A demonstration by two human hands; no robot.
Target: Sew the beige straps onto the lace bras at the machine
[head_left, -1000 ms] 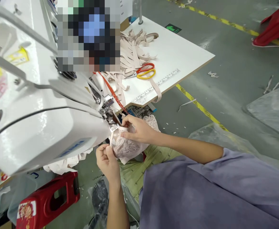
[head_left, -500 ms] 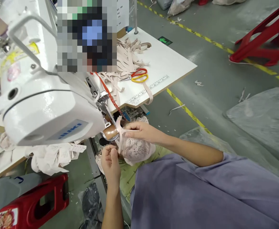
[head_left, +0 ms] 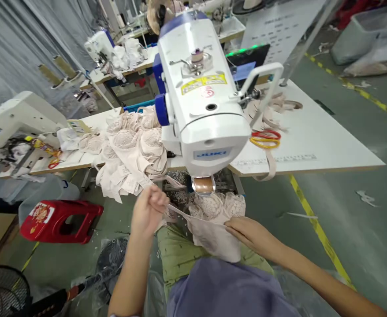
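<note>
A pale pink lace bra (head_left: 215,237) is stretched between my hands, over my lap and just below the sewing machine (head_left: 213,132). My left hand (head_left: 150,210) is closed around one end of its band, beside the hanging edge of the bra pile. My right hand (head_left: 251,235) pinches the bra's fabric at the right, thumb underneath and out of sight. The lace cups lie close in front of the machine's needle end (head_left: 204,185), where I cannot tell whether they touch it.
A heap of similar bras (head_left: 130,141) covers the table left of the machine. Red and yellow scissors (head_left: 265,139) and fabric strips (head_left: 269,110) lie on the white tabletop (head_left: 329,141) at right. A red stool (head_left: 63,220) and a fan (head_left: 3,288) stand at lower left.
The view has swung left, bringing the bra pile and a second machine into sight. My hands have moved apart, drawing the bra out lengthwise, away from the needle area.
</note>
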